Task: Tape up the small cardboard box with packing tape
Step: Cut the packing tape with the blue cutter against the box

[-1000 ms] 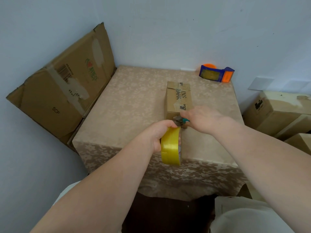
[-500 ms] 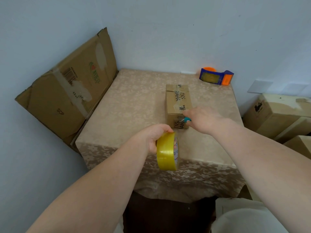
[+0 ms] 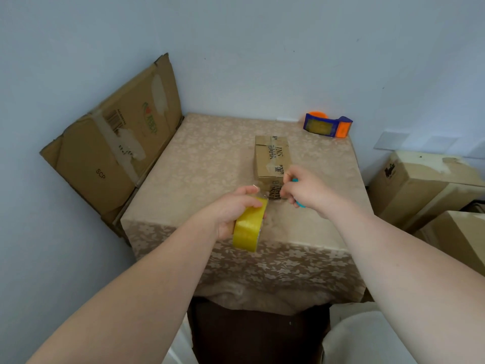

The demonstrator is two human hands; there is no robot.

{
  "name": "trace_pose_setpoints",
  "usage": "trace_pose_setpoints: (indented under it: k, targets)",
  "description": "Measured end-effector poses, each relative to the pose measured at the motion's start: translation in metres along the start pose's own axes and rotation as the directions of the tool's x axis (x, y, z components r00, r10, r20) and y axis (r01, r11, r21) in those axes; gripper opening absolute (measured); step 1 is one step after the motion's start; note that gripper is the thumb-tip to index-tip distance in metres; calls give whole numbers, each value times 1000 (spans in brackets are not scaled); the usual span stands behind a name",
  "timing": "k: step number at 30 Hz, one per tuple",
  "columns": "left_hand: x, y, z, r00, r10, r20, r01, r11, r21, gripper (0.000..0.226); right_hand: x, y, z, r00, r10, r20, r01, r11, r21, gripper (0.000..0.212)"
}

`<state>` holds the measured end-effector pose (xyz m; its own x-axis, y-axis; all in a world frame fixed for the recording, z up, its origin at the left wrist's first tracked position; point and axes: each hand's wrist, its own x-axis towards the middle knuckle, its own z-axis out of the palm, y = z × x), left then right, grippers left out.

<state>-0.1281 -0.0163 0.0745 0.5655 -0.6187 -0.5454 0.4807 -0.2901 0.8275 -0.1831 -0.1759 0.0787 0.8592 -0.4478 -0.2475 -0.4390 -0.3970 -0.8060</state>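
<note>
A small brown cardboard box [image 3: 271, 156] with black lettering lies on the table [image 3: 204, 164], right of centre. My left hand [image 3: 231, 210] grips a yellow roll of packing tape [image 3: 249, 227] just in front of the box. A clear strip of tape runs from the roll toward the box's near end. My right hand [image 3: 305, 189] is at that near end, fingers closed on a small teal tool [image 3: 299, 203], with its fingertips at the tape strip. The hand hides most of the tool.
A blue and orange tape dispenser [image 3: 328, 126] sits at the table's far right corner. A flattened cardboard box [image 3: 112, 143] leans against the wall on the left. Several cardboard boxes [image 3: 430, 185] stand to the right of the table.
My left hand has pulled the tape roll back from the box's near end, with a clear strip now showing between them. My right hand stays at the near end with the teal tool.
</note>
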Motion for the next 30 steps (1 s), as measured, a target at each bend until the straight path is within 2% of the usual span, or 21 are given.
trace_pose_setpoints:
  k: [5,9,15,21,24,27,30]
  targets:
    - [-12,-1,2,999,41,15,-41,999,31,50,-15,-4,6,995,-104,-2,102,977,186,18]
    - [-19,-3,2,997,62,38,-64,997,47,52,-23,-7,13,993,-119,1,118,981,155,20]
    - [-26,-7,1,991,97,97,-104,992,75,58,-29,-9,18,993,-75,-94,91,979,185,23]
    - [-26,-7,-2,994,104,46,-108,990,94,58,-28,-10,19,989,-42,-141,66,984,168,24]
    - [-16,-5,-9,989,135,-66,-105,937,333,67,-24,-9,19,989,3,-149,16,992,128,19]
    - [-7,0,-17,968,192,-162,-58,798,600,85,-20,-3,19,989,71,-130,-59,994,89,17]
    - [-3,3,-25,934,264,-242,18,641,767,87,-15,5,18,984,138,-114,-136,990,21,18]
